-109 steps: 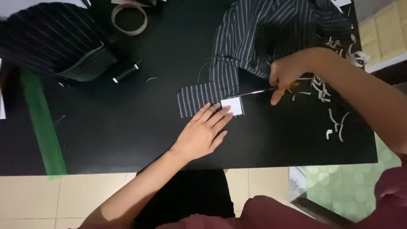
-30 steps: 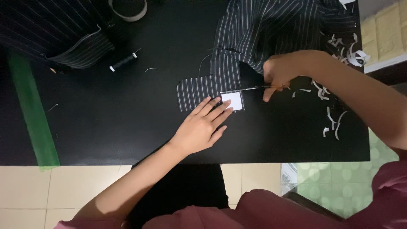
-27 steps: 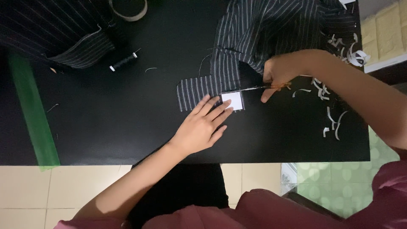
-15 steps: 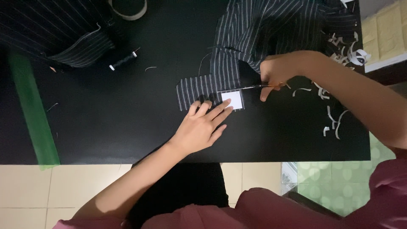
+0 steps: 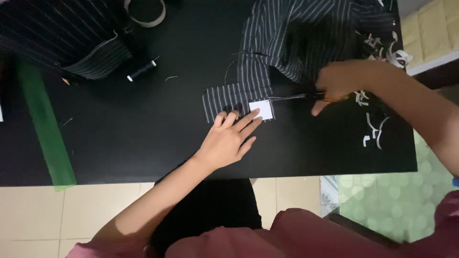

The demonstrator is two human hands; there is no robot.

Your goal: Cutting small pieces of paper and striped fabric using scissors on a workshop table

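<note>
Closest to me is my left hand (image 5: 228, 138). It lies flat on the black table (image 5: 143, 143) with the fingers spread, and the fingertips press on the edge of a small white paper square (image 5: 262, 109). That square sits on the end of a striped cloth strip (image 5: 229, 97), which lies flat near the middle of the table.

A little farther, to the right, my right hand (image 5: 337, 82) is curled tight around the orange handles of the scissors (image 5: 299, 97). The thin blades point left and reach the top right corner of the white square. I cannot tell if the blades are apart or together.

Right of that hand lie small white paper scraps (image 5: 375, 134).

On the left side of the table is a long green ruler (image 5: 45, 124).

Farther back, the strip joins a big pile of dark striped fabric (image 5: 296, 33). More striped cloth (image 5: 62, 43) sits at the far left, with a black thread spool (image 5: 141, 71) beside it. At the far edge lies a roll of tape (image 5: 145, 10).
</note>
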